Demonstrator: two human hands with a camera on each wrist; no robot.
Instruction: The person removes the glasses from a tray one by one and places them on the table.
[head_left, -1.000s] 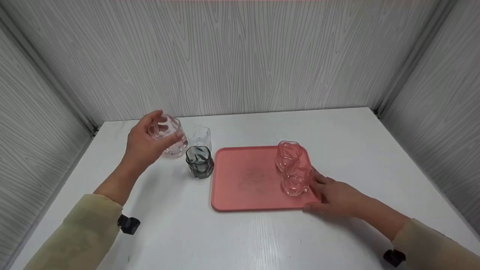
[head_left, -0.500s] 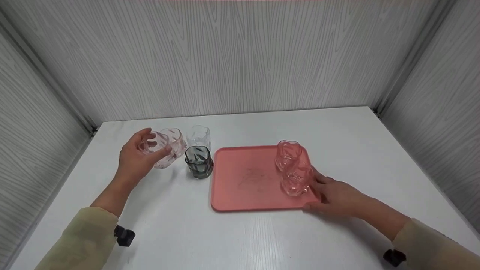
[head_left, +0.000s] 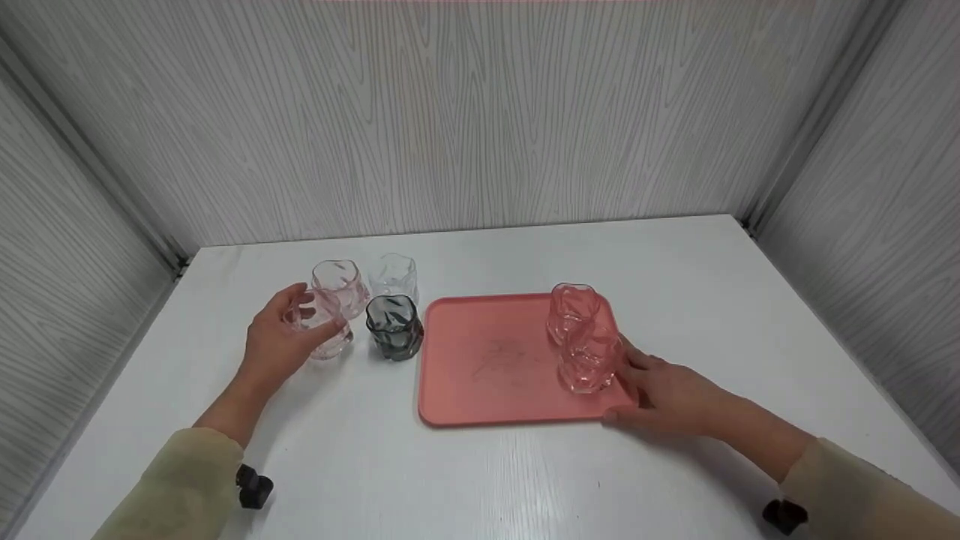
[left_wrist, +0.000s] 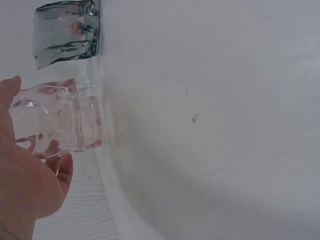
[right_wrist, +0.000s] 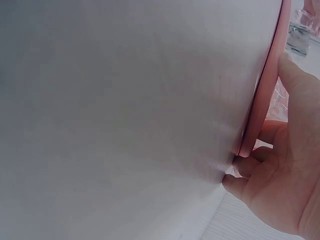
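Observation:
My left hand [head_left: 276, 341] grips a clear, faintly pink drinking glass [head_left: 330, 348], its thumb on the near side and fingers round the far side. In the left wrist view this glass [left_wrist: 47, 117] stands upright, its base close over the table. Just behind it is a second pinkish glass [head_left: 341, 279]. To its right stand a smoky grey glass [head_left: 395, 330] and a colourless glass [head_left: 394, 274]. My right hand [head_left: 679, 397] holds the near right corner of a pink tray [head_left: 480, 375], thumb at the front rim and fingers along the right side.
Two glasses stand on the tray's right side, a rear glass [head_left: 573, 307] and a front glass [head_left: 589, 364], overlapping in the head view. The white table [head_left: 450, 480] is bordered by pale wood-grain panels [head_left: 480, 112] behind and at both sides.
My left hand has brought its glass toward the front of the table and lowered it, away from the pinkish glass behind. The right hand has stayed at the tray's corner.

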